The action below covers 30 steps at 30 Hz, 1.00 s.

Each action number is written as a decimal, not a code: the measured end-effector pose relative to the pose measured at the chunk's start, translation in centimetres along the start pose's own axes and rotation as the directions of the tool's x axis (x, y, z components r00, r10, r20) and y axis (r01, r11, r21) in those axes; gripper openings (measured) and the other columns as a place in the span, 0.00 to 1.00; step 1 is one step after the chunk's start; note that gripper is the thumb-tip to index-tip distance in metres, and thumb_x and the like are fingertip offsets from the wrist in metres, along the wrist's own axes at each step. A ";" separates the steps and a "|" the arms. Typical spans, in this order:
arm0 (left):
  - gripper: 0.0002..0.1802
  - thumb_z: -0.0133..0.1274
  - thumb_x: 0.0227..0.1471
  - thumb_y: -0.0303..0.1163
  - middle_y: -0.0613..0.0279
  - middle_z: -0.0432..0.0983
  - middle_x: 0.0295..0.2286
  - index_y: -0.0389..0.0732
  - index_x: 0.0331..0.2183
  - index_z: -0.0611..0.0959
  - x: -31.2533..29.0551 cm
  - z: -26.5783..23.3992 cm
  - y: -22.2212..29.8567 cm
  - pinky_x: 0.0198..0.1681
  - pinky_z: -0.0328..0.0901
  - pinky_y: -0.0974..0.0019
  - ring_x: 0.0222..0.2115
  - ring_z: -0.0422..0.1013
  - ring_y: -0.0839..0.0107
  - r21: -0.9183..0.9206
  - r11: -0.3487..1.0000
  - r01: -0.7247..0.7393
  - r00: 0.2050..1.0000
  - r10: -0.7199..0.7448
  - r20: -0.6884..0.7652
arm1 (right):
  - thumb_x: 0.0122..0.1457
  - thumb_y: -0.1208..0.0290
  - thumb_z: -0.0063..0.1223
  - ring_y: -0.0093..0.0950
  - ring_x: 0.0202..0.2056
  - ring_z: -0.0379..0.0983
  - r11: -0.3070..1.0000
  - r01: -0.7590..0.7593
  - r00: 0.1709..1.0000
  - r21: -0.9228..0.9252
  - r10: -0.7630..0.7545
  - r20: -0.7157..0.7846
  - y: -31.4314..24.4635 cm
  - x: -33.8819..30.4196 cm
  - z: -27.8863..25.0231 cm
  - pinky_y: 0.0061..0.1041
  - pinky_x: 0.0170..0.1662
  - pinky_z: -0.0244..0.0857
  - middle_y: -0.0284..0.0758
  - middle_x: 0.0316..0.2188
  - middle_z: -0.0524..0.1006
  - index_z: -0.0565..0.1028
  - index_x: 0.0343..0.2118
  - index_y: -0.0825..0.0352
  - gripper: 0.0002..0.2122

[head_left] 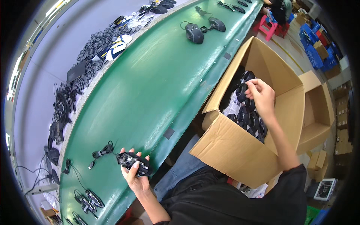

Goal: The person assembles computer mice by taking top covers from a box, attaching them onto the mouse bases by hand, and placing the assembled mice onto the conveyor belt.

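Observation:
My left hand (135, 176), above the near edge of the green belt, is closed around an opened black computer mouse (134, 163) whose inner parts face up. Beside it on the belt lies the bundled black cable (103, 150) with its plug. Inside the big cardboard box (240, 150) at my right, my right hand (261, 95) has its thumb and fingers pinched at the edge of a black mouse shell (241, 93). Several more black mouse shells (254, 120) lie around it in the box, with printed paper among them.
Two black mice (195, 33) sit farther up the belt (131, 93). Opened mouse parts with cables (88, 201) lie at its near left end. A heap of dark parts (92, 52) lines the far ledge. Another person (279, 13) sits beyond, near a pink stool (267, 28) and blue crates (313, 52).

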<state>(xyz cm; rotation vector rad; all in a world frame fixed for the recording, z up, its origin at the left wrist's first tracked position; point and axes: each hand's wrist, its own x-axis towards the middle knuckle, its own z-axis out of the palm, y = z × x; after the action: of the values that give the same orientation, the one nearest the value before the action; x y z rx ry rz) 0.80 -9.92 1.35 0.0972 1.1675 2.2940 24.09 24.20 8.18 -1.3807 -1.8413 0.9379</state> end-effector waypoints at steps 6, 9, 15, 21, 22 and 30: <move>0.42 0.55 0.43 0.18 0.45 0.68 0.48 0.38 0.60 0.59 0.6 2.0 0.2 0.45 0.73 0.45 0.46 0.72 0.54 0.008 0.996 0.088 0.996 -0.088 -0.014 | 0.60 0.53 0.48 0.47 0.51 0.72 0.815 -0.248 0.905 -0.525 0.388 0.175 20.0 6.6 7.7 0.38 0.52 0.64 0.49 0.47 0.77 0.71 0.50 0.75 0.27; 0.36 0.53 0.50 0.29 0.44 0.69 0.47 0.40 0.60 0.59 0.7 1.2 0.1 0.49 0.69 0.38 0.47 0.71 0.51 -0.202 0.973 0.114 0.991 -0.097 0.094 | 0.60 0.53 0.48 0.43 0.49 0.72 0.915 -0.158 0.888 -0.372 0.296 0.352 22.8 7.6 7.6 0.37 0.50 0.65 0.46 0.46 0.77 0.71 0.50 0.73 0.26; 0.33 0.37 0.59 0.45 0.42 0.69 0.48 0.38 0.61 0.59 1.0 0.7 -0.2 0.50 0.67 0.36 0.48 0.70 0.49 -0.358 0.917 0.177 0.981 -0.135 0.139 | 0.59 0.54 0.48 0.33 0.43 0.74 0.939 -0.322 0.868 0.118 0.243 0.434 24.9 9.6 6.3 0.32 0.42 0.67 0.36 0.45 0.77 0.72 0.52 0.67 0.24; 0.32 0.34 0.61 0.46 0.41 0.69 0.48 0.37 0.61 0.58 0.7 0.2 1.5 0.50 0.67 0.37 0.48 0.70 0.47 -0.418 0.897 0.142 0.986 -0.089 0.144 | 0.64 0.57 0.48 0.27 0.37 0.75 0.963 0.051 0.996 0.264 -0.030 -0.085 5.6 4.9 -4.2 0.28 0.35 0.67 0.34 0.40 0.76 0.70 0.51 0.63 0.18; 0.32 0.34 0.61 0.46 0.41 0.69 0.48 0.37 0.61 0.58 0.7 0.3 1.5 0.50 0.67 0.37 0.49 0.69 0.47 -0.422 0.894 0.150 0.984 -0.093 0.152 | 0.66 0.57 0.44 0.30 0.42 0.75 0.971 0.183 0.965 0.155 -0.147 -0.215 1.3 1.5 -3.9 0.29 0.39 0.68 0.39 0.48 0.74 0.64 0.59 0.65 0.23; 0.31 0.29 0.64 0.46 0.50 0.73 0.46 0.33 0.57 0.65 0.4 0.1 1.3 0.55 0.66 0.56 0.48 0.71 0.61 -0.362 0.928 0.092 0.988 -0.041 0.147 | 0.50 0.71 0.64 0.39 0.48 0.74 0.644 0.694 0.518 0.322 -0.757 0.398 -11.3 -17.4 15.9 0.32 0.48 0.69 0.47 0.47 0.76 0.70 0.55 0.72 0.28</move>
<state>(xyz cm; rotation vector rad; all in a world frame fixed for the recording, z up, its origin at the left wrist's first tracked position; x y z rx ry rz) -0.04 -10.25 2.36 0.0700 0.6472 2.3617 9.39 2.65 7.80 -0.1399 -2.3875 0.9509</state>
